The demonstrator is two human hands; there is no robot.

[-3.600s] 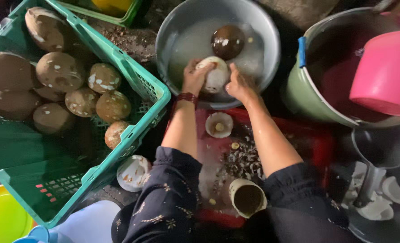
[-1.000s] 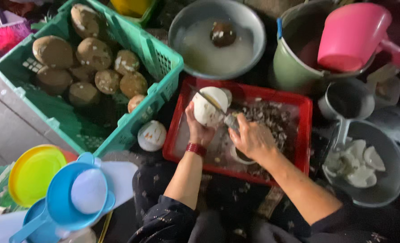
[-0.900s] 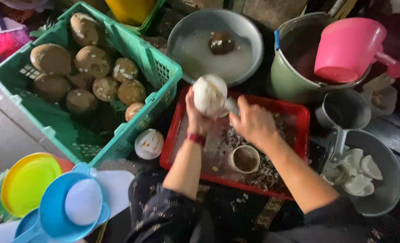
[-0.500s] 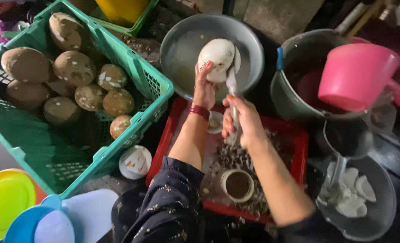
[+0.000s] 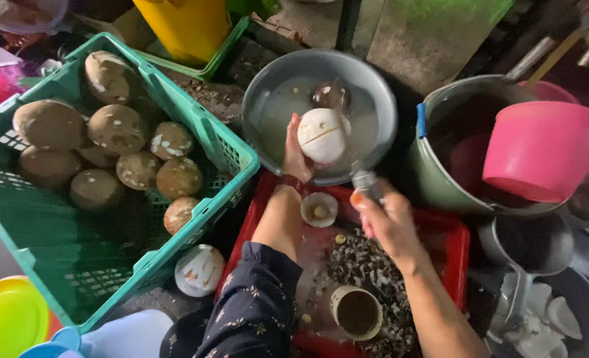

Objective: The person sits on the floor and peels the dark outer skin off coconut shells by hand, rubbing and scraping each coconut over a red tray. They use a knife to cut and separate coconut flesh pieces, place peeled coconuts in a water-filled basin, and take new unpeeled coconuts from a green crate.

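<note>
While left hand [image 5: 296, 156] grips peeled white coconut [image 5: 322, 136] over grey basin [image 5: 374, 93] beyond red tray's [image 5: 457, 242] far edge, right hand [image 5: 384, 219] clasps knife [image 5: 363, 178]; cracking step likely; next strike needs steady aim.

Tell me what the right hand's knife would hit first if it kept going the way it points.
Probably the peeled white coconut in the left hand; the right hand aims its blade up toward it, though depth is unclear.
</note>
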